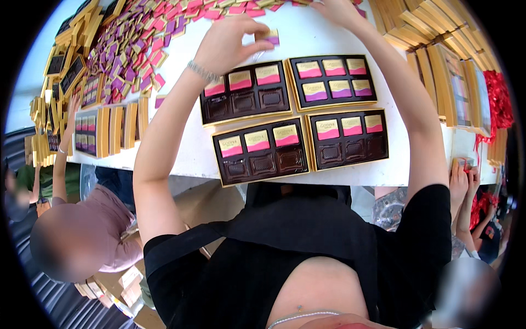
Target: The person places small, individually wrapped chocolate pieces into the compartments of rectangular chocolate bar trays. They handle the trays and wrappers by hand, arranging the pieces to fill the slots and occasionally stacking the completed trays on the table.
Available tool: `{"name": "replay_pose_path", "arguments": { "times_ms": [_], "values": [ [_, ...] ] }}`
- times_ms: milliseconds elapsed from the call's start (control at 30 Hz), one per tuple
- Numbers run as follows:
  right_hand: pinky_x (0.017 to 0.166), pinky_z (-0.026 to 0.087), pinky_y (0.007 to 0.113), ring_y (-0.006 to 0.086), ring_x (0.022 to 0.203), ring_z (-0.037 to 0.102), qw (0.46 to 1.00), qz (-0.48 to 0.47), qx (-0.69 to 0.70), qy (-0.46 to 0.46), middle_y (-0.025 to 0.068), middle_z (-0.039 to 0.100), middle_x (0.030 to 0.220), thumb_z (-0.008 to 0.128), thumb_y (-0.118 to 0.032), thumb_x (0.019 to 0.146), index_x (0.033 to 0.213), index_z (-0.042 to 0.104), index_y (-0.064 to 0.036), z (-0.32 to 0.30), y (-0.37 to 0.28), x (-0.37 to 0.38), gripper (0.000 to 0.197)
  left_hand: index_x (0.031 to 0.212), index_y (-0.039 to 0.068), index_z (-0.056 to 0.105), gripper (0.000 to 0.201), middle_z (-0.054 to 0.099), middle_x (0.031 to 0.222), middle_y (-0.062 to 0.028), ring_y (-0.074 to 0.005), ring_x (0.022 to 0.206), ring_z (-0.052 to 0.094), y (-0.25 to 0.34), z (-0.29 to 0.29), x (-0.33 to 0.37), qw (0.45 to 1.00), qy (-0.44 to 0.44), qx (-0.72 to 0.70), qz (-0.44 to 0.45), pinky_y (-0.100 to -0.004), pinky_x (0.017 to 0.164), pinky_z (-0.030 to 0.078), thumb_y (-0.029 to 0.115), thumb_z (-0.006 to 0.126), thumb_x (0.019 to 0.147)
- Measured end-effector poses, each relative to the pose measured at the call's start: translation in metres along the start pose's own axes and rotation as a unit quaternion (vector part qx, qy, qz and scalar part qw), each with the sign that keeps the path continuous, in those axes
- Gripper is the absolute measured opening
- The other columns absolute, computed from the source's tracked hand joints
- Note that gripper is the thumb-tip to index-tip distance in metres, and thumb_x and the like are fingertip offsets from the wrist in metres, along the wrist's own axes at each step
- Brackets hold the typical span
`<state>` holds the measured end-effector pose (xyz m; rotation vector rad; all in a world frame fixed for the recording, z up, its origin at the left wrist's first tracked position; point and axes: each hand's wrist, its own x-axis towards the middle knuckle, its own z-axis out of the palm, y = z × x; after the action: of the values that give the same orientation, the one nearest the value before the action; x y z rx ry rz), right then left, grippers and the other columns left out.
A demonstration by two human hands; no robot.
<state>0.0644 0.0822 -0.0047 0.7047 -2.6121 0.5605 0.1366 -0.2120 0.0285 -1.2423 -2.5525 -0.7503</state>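
Observation:
My left hand (233,41) is closed in a pinch on a small wrapped chocolate (271,37), gold with purple, above the far edge of the boxes. Stretched to the top edge, my right hand (335,10) is beside the pink and gold chocolates; its fingers are partly cut off. Below lie several open gold-edged boxes with dark trays. The far right box (334,79) has both rows filled. Pink and gold chocolates fill only the far row of the far left box (244,93), near left box (262,152) and near right box (348,138); their near wells are bare.
A wide heap of wrapped chocolates (129,60) spreads over the white table (181,71). Stacked gold boxes (438,27) stand at right, and upright boxes (118,129) at left. Red shredded filler (498,104) lies far right. Co-workers (104,219) are on both sides.

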Motion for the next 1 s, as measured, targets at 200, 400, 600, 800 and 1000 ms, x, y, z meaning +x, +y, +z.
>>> {"name": "replay_pose_path", "arguments": {
  "times_ms": [200, 400, 600, 800, 1000],
  "values": [
    [0.081, 0.051, 0.043, 0.0371, 0.089, 0.066, 0.999, -0.020, -0.035, -0.023, 0.0208, 0.067, 0.098, 0.064, -0.012, 0.085, 0.106, 0.067, 0.0003, 0.031, -0.013, 0.003, 0.025, 0.101, 0.006, 0.074, 0.038, 0.066, 0.092, -0.0066, -0.0232, 0.084, 0.064, 0.061, 0.002, -0.086, 0.995, -0.070, -0.049, -0.049, -0.0325, 0.076, 0.053, 0.023, 0.086, 0.069],
    [0.066, 0.056, 0.036, 0.0249, 0.070, 0.067, 0.973, 0.138, 0.161, -0.090, 0.0141, 0.068, 0.081, 0.064, -0.006, 0.083, 0.107, 0.070, -0.0007, 0.001, -0.023, -0.021, 0.025, 0.098, 0.008, 0.075, 0.028, 0.065, 0.092, -0.0048, -0.0218, 0.083, 0.063, 0.074, 0.015, -0.080, 0.999, 0.037, -0.025, 0.020, -0.0325, 0.074, 0.053, 0.010, 0.080, 0.070],
    [0.056, 0.055, 0.026, 0.0124, 0.072, 0.066, 0.925, 0.279, 0.219, -0.140, 0.0110, 0.070, 0.090, 0.063, 0.002, 0.080, 0.116, 0.069, -0.0028, -0.005, -0.025, -0.026, 0.037, 0.094, 0.007, 0.076, 0.022, 0.067, 0.094, -0.0046, -0.0216, 0.083, 0.065, 0.060, 0.013, -0.079, 0.994, -0.055, -0.058, 0.070, -0.0324, 0.073, 0.055, -0.002, 0.069, 0.075],
    [0.079, 0.055, 0.035, 0.0253, 0.091, 0.068, 0.981, 0.103, 0.037, -0.160, 0.0116, 0.072, 0.106, 0.067, -0.004, 0.084, 0.120, 0.069, -0.0084, -0.002, -0.008, -0.035, 0.036, 0.105, 0.011, 0.075, 0.019, 0.070, 0.105, -0.0078, -0.0253, 0.091, 0.066, -0.005, 0.016, 0.038, 0.998, -0.036, 0.025, 0.034, -0.0366, 0.082, 0.054, 0.016, 0.069, 0.086],
    [0.090, 0.053, 0.036, 0.0302, 0.099, 0.067, 0.990, 0.031, 0.032, -0.137, 0.0143, 0.071, 0.107, 0.067, 0.003, 0.078, 0.113, 0.070, -0.0033, -0.013, -0.031, -0.044, 0.036, 0.120, 0.009, 0.068, 0.034, 0.068, 0.109, -0.0085, -0.0234, 0.103, 0.063, -0.079, 0.072, 0.115, 0.967, 0.029, 0.238, 0.090, -0.0364, 0.089, 0.052, 0.014, 0.068, 0.086]
  ]
}}
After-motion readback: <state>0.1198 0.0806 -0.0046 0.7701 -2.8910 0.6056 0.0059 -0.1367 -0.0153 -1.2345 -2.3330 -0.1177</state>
